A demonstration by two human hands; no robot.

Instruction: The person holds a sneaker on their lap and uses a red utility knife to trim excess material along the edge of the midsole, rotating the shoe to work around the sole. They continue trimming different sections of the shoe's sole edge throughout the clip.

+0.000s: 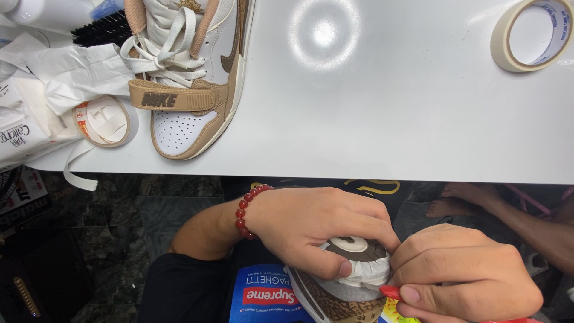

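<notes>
My left hand (317, 227), with a red bead bracelet (244, 210) on its wrist, grips the end of a brown and white sneaker (344, 287) held in my lap, below the table edge. Its thumb presses on white masking tape wrapped around that end. My right hand (463, 272) pinches the tape at the same spot and holds a thin red tool (391, 292) under its fingers. The rest of the sneaker is cut off by the frame's bottom edge.
On the white table (371, 113), a matching tan and white sneaker (191, 78) lies at the left, beside a tape roll (106, 121), crumpled white paper (72, 72) and a black brush (101, 30). Another masking tape roll (531, 34) lies far right. A bare foot (466, 200) shows under the table.
</notes>
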